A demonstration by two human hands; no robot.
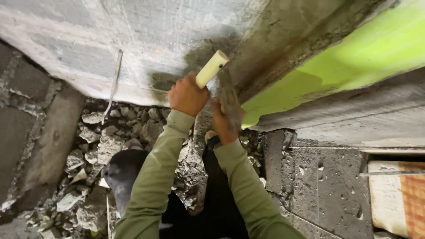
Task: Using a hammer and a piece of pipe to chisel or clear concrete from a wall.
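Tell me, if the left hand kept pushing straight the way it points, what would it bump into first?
Probably the grey concrete wall. The left hand grips a cream handle that slants up toward it, and nothing shows between them, though depth is hard to judge.

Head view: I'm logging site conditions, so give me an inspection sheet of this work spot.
Surface: grey concrete wall, chipped and dusty near the hands.
Job's things: hammer with cream handle in the left hand; metal chisel in the right hand, tip against the wall.
Clutter: broken concrete rubble heaped at the wall's foot.
Grip: both hands closed around their tools.
Cables: bent metal rod against the wall; no cables seen.
Surroundings: bright green panel, grey floor slab, checked orange cloth.
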